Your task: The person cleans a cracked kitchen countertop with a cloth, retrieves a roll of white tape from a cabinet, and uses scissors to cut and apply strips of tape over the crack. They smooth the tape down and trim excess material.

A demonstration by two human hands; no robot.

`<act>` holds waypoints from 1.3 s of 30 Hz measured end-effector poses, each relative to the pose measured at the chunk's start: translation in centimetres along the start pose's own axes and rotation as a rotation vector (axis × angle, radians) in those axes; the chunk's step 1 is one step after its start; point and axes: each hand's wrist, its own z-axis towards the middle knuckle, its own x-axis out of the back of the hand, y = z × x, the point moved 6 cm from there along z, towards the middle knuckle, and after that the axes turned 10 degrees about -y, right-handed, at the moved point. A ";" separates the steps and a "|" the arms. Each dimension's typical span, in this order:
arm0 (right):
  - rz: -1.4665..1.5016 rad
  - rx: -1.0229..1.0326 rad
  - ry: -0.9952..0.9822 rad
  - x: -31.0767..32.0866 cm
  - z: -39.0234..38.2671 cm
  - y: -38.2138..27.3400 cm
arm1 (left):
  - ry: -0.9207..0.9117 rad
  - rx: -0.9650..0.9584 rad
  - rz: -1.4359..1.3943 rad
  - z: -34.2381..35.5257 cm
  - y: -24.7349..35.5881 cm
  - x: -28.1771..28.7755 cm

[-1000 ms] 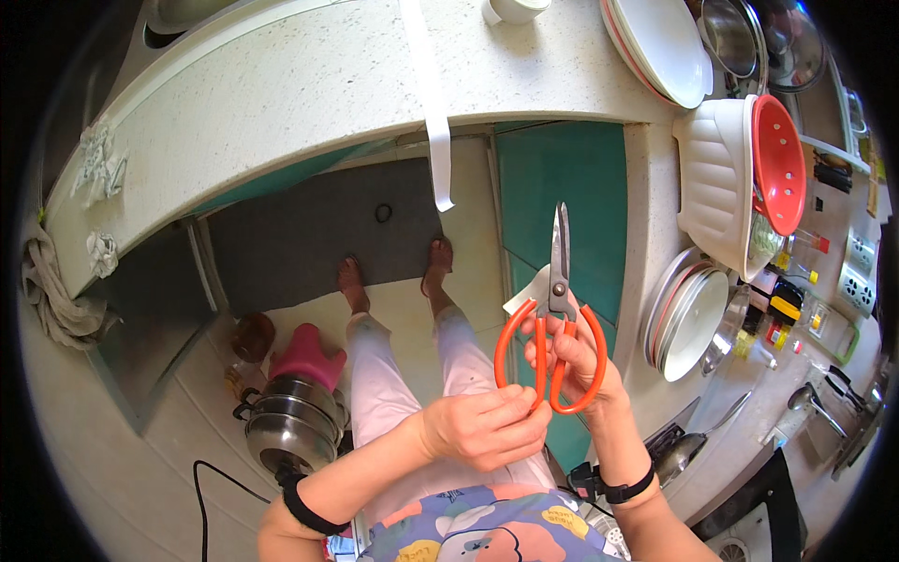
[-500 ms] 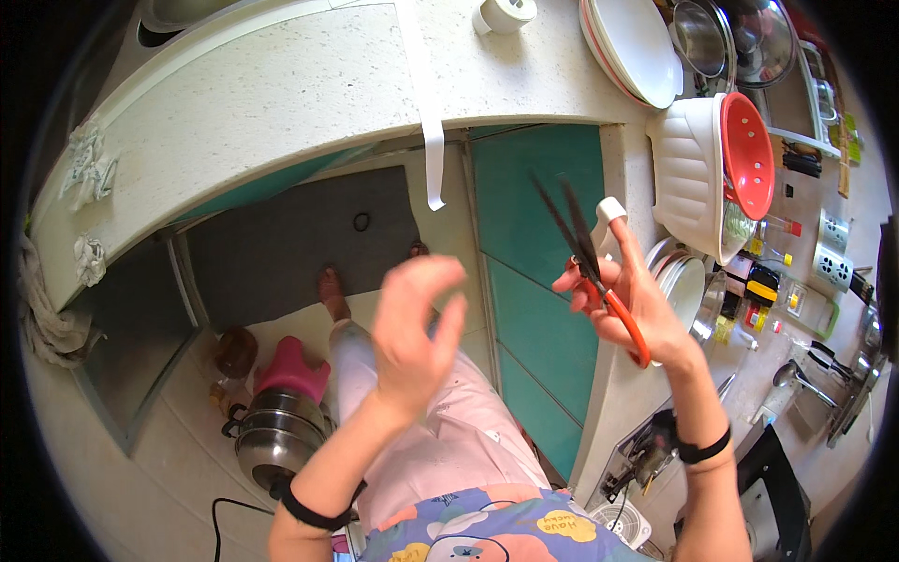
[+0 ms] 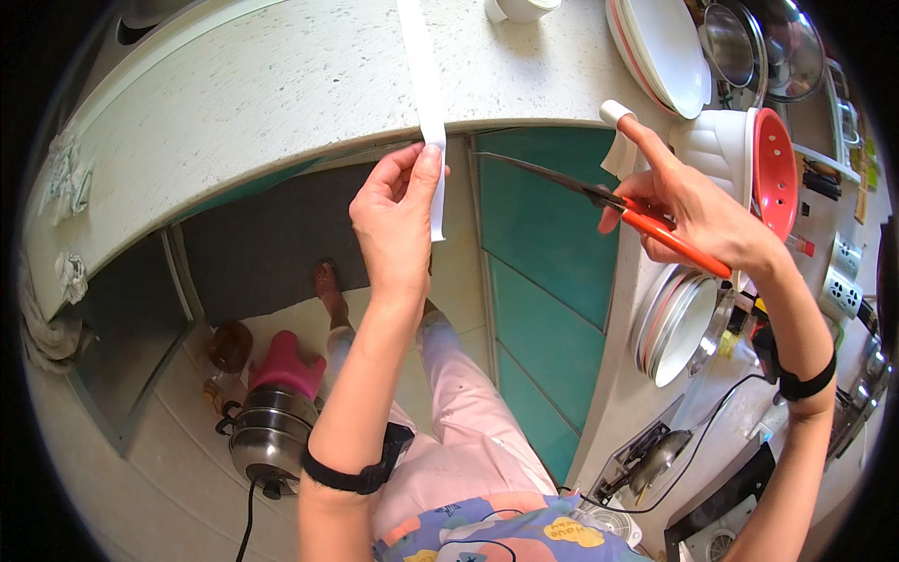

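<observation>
Left hand (image 3: 398, 214), eleven o'clock, pinching the white tape strip (image 3: 428, 103); right hand (image 3: 700, 208), two o'clock, gripping orange-handled scissors (image 3: 614, 199). Any curling could make the tape stick to itself

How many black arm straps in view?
2: left strap around the left forearm, left hand pinching white tape; right strap around the right forearm, right hand holding scissors. No others show.

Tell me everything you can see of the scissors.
The scissors have orange handles that look plastic and dark, tapering, metallic blades meeting at a pivot. The right hand holds them in mid-air, tilted, tips pointing left toward the white strip, apart from it. Seen nearly edge-on, their opening is hard to judge.
</observation>
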 end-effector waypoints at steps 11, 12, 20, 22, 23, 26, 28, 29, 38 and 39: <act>-0.277 -0.027 -0.117 3.0 4.9 -2.2 | 0.051 0.001 -0.107 -0.3 -0.4 -0.6; -0.284 -0.030 -0.129 3.1 5.3 -2.4 | 0.051 -0.012 -0.114 -0.3 -0.5 -0.7; -0.324 0.062 -0.117 3.8 7.6 -2.9 | 0.040 -0.045 -0.015 0.1 -1.0 -0.2; -0.301 0.076 -0.134 4.0 8.0 -3.0 | 0.018 -0.053 -0.014 0.2 -1.3 -0.1; -0.291 0.056 -0.154 4.1 8.0 -3.2 | 0.005 -0.059 -0.018 0.2 -1.4 0.0; -0.253 0.052 -0.155 4.0 8.3 -3.2 | -0.001 -0.059 0.004 0.2 -1.5 0.1; -0.238 0.074 -0.128 4.1 8.5 -3.0 | -0.002 -0.065 0.050 0.2 -1.7 0.2; -0.266 0.069 -0.123 4.1 8.5 -3.0 | 0.000 -0.075 0.044 0.2 -1.7 0.2; -0.428 0.137 -0.111 3.7 8.7 -3.2 | 0.074 -0.167 0.042 0.5 -1.4 -0.1; -0.451 0.151 -0.109 3.7 8.6 -3.2 | 0.067 -0.167 0.055 0.6 -1.5 -0.1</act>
